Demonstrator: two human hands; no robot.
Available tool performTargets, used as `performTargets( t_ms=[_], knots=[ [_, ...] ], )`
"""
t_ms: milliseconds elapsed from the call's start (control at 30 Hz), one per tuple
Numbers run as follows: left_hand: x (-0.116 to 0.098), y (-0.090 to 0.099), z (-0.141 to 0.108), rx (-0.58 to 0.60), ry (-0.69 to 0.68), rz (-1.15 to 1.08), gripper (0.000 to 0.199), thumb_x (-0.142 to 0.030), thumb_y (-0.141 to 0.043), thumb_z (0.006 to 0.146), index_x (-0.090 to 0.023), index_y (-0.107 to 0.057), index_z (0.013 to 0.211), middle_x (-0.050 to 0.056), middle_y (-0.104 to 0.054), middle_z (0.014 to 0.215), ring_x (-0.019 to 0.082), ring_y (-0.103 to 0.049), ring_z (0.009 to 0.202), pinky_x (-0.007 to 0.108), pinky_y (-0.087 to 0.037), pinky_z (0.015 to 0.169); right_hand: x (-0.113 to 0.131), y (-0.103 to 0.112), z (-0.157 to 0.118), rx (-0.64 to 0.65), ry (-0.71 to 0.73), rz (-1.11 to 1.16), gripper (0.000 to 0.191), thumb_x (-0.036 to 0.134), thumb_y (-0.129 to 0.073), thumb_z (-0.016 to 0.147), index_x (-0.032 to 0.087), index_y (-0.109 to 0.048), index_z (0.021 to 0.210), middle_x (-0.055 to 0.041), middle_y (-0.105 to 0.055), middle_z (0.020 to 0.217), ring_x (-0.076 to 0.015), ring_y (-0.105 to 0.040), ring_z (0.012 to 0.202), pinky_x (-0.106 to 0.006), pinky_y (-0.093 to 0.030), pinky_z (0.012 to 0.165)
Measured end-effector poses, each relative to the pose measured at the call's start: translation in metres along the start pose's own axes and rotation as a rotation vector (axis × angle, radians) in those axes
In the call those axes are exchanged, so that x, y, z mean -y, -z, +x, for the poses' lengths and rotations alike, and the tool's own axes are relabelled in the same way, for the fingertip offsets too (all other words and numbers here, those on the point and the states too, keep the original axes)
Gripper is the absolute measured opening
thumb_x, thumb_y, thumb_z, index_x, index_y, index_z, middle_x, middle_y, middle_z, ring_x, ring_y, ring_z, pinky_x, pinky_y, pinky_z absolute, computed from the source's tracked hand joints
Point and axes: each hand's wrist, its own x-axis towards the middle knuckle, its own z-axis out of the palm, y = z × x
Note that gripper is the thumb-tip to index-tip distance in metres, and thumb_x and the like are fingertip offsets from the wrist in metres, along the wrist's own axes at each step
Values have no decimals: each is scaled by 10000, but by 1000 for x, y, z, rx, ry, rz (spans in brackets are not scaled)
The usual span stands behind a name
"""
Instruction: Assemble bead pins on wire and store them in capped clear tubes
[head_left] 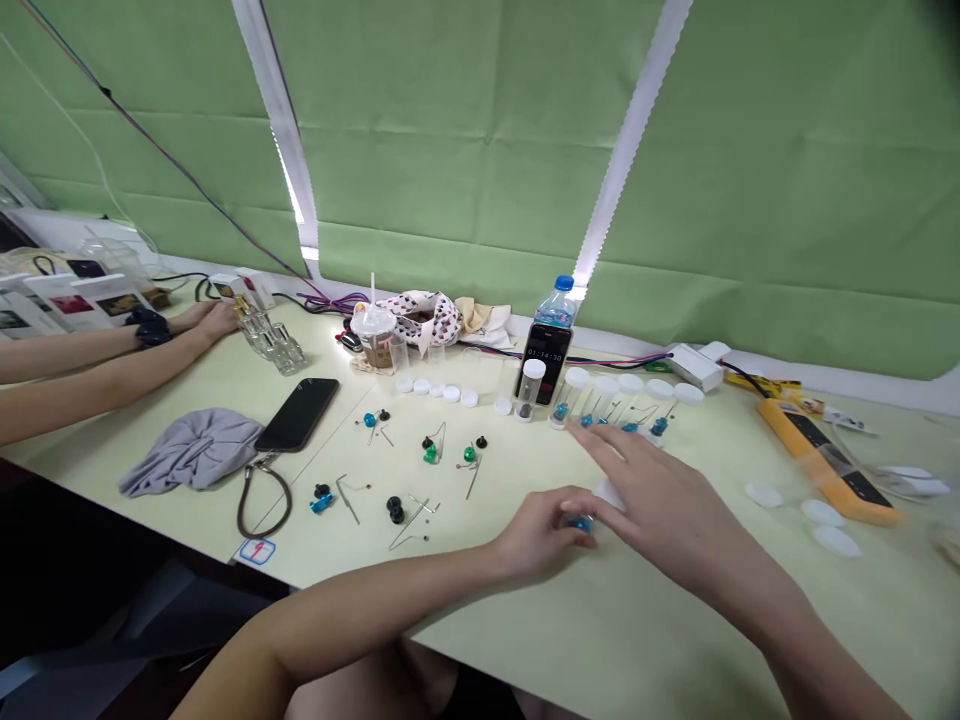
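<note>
My left hand [541, 532] is closed around a small clear tube with a blue part [580, 523] inside, low over the table. Against it, my right hand [664, 495] has its thumb and fingers about a white cap [609, 492], which is partly hidden. Beyond my right hand stands a row of capped clear tubes [576, 380] holding blue parts. To the left lie small sets of metal pins with green pieces [469, 454], blue pieces [322, 503] and black pieces [395, 510].
Loose white caps [451, 394] line the back, and thin white discs [823, 513] lie right, by an orange power strip [829, 460]. A phone timer [546, 357] leans on a bottle [556, 303]. At left are a dark phone [298, 415], grey cloth [191, 450] and another person's hands [214, 320] near glass bottles [277, 345].
</note>
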Motion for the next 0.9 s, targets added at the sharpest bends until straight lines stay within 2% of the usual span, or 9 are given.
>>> performTargets(
  t_ms=[33, 100, 167, 233, 367, 500, 633, 767, 900],
  knots=[
    [1, 1, 1, -20, -2, 25, 279, -165, -628, 726, -157, -626, 1005, 77, -631, 1015, 192, -572, 947, 327, -468, 835, -4, 2, -5, 27, -60, -6, 475, 480, -380, 875, 242, -471, 1275, -125, -607, 1163, -301, -617, 970, -394, -515, 657],
    [2, 3, 3, -27, 14, 68, 489, -189, -700, 683, -180, -558, 1151, 95, -617, 1075, 216, -563, 998, 359, -441, 885, -14, 4, -14, 79, -90, 42, 363, 466, -354, 889, 251, -588, 1064, -83, -674, 923, -241, -651, 709, -333, -484, 532],
    [4, 3, 3, -50, 34, 119, 735, -240, -774, 611, -209, -454, 1272, 120, -567, 1185, 255, -519, 1103, 408, -393, 959, -32, 5, -23, 42, -51, 153, 298, 437, -364, 892, 267, -590, 986, -51, -674, 879, -201, -638, 675, -302, -478, 557],
    [7, 2, 2, -87, 50, 172, 860, -306, -801, 575, -217, -386, 1323, 142, -503, 1268, 280, -450, 1196, 449, -330, 1021, -59, 7, -31, -19, -147, 196, 275, 441, -404, 873, 259, -573, 991, -50, -674, 851, -202, -633, 668, -301, -472, 564],
    [13, 2, 2, -128, 61, 197, 760, -384, -723, 676, -192, -371, 1322, 155, -479, 1258, 255, -431, 1214, 453, -309, 1043, -129, 6, -38, -114, -481, 99, 303, 480, -457, 829, 254, -556, 1004, -72, -669, 759, -247, -622, 647, -323, -424, 528],
    [14, 2, 2, -117, 33, 197, 653, -363, -692, 718, -198, -410, 1283, 125, -507, 1194, 227, -464, 1167, 439, -323, 1038, -185, -14, -27, -165, -502, 43, 394, 480, -399, 844, 235, -550, 1113, -111, -668, 817, -280, -609, 706, -370, -413, 603],
    [12, 4, 3, -110, 27, 233, 605, -353, -683, 727, -202, -432, 1256, 114, -512, 1181, 224, -471, 1149, 431, -348, 1019, -205, -41, -7, -192, -502, 49, 441, 489, -401, 836, 193, -566, 1118, -100, -655, 788, -268, -598, 733, -359, -411, 623],
    [12, 5, 4, -107, 24, 250, 581, -328, -677, 734, -194, -438, 1247, 109, -515, 1175, 215, -473, 1137, 418, -353, 1017, -209, -49, 4, -179, -515, 98, 477, 514, -417, 835, 184, -567, 1145, -89, -651, 767, -245, -592, 713, -348, -409, 642],
    [12, 5, 5, -117, 26, 259, 575, -318, -682, 729, -199, -447, 1240, 107, -520, 1170, 218, -477, 1129, 419, -350, 1015, -231, -40, -14, -224, -467, 120, 599, 562, -401, 834, 162, -462, 1277, -168, -610, 1091, -273, -593, 806, -417, -407, 722]
  ],
)
